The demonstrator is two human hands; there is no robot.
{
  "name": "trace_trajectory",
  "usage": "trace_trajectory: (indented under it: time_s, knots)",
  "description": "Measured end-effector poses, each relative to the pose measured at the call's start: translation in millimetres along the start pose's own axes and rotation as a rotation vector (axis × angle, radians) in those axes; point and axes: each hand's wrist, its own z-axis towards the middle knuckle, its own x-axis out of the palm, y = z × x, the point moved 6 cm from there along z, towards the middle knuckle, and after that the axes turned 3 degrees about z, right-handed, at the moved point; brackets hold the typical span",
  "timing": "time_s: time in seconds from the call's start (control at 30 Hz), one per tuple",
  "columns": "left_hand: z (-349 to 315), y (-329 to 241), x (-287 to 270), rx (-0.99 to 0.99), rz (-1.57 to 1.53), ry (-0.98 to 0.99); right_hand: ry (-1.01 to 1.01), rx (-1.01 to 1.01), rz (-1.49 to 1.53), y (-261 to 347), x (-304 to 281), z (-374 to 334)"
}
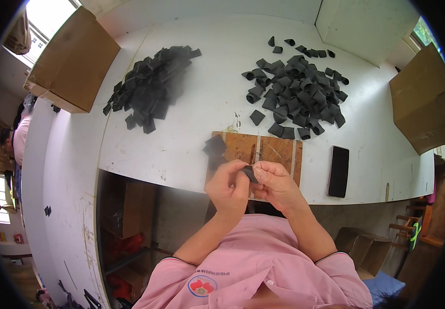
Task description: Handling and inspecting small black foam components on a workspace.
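Between my hands, over the near edge of the table, is a small black piece of sheet material (250,174). My left hand (229,186) pinches it from the left with thumb and fingers. From the other side my right hand (275,184) grips it, thumb on top. Beneath them lies a brown board (279,149) with light strips across it. A few flat black pieces (214,146) rest at the board's left edge. Farther right stands a heap of black pieces curled into short tubes (297,92). To the left spreads a pile of flat black pieces (147,85), partly blurred.
A black phone (338,171) lies right of the board. Cardboard boxes stand at the far left (75,59) and right (423,98) of the white table (217,67). Open shelves (124,216) sit below its left front edge. Another person (19,136) is at the far left.
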Motion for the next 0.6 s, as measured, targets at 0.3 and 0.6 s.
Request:
trace_trajectory:
  time_s: [0.3,0.6]
  knots:
    - [40.2,-6.9,21.6,-0.748,-1.388,0.510,0.117,-0.140,-0.420,64.8,33.4,32.5]
    - [42.0,-9.2,5.5,-0.136,-0.336,0.164,-0.085,-0.206,-0.847,61.5,11.9,27.6]
